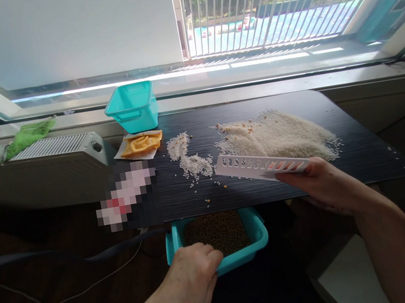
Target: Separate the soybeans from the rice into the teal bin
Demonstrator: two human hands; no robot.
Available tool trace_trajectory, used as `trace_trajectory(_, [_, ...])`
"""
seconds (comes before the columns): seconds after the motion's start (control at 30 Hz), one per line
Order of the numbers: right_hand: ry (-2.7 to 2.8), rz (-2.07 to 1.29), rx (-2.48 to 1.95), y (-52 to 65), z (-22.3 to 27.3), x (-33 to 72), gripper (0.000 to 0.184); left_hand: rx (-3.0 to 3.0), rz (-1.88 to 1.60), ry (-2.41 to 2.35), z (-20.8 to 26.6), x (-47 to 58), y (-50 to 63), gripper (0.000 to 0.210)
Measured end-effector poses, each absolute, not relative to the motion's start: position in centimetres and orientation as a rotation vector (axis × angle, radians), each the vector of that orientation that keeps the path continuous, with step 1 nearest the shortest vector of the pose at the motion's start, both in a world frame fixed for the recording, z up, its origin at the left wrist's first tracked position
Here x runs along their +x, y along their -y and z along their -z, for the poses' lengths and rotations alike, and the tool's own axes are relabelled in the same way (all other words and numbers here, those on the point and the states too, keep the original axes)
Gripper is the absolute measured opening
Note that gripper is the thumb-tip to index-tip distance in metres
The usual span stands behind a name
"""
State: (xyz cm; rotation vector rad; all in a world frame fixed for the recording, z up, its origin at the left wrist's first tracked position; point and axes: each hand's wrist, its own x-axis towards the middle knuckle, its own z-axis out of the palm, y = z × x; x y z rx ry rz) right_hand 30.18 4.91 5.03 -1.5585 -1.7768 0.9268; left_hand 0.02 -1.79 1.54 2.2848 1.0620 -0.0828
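With twelve o'clock toward the window, the white slotted strip (247, 172) sits over the dark table (375, 164), on the seven o'clock side of the large heap of white grains (285, 132); whether its lower edge touches the tabletop, I cannot tell. The right hand (328, 185) is closed on its three o'clock end, thumb above and fingers below. It looks like thin plastic: light, fairly stiff, smooth but not very slippery, perhaps bending a little where the slots weaken it. The solid end already held looks the best place to grasp, clear of the slots. Its long axis runs nearly nine to three, the free end pointing just past nine toward the small patch of grains (195, 164). At six o'clock, just beyond the table's near edge, the turquoise bin (259, 235) opens upward, its longer side also lying roughly nine to three. The left hand (199, 268) clasps its rim at the bin's seven o'clock, fingertips hidden. Loaded with brown beans (220, 234), it should feel weighty, its walls slightly flexible, so the thick rim suits a firm hold.
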Motion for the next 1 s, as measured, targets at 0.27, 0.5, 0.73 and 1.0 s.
trace_trajectory(0.27, [1.797,-1.071,-1.566,-1.7,-4.2,30.9,0.043,2.294,0.094,-1.046,-1.3,0.1,1.7,0.015])
trace_trajectory(0.5, [1.859,-1.126,-1.447,-1.1,-4.4,29.4,0.028,2.306,0.08,-1.047,-1.3,0.0,1.8,0.015])
trace_trajectory(0.73, [1.768,-1.069,-1.279,-1.2,-1.6,20.9,0.026,2.313,0.06,-1.042,-0.6,0.0,2.0,0.016])
trace_trajectory(1.0, [1.626,-0.806,-1.438,-5.3,1.1,17.2,0.025,2.28,0.1,-1.07,-1.0,-0.1,2.2,0.013])
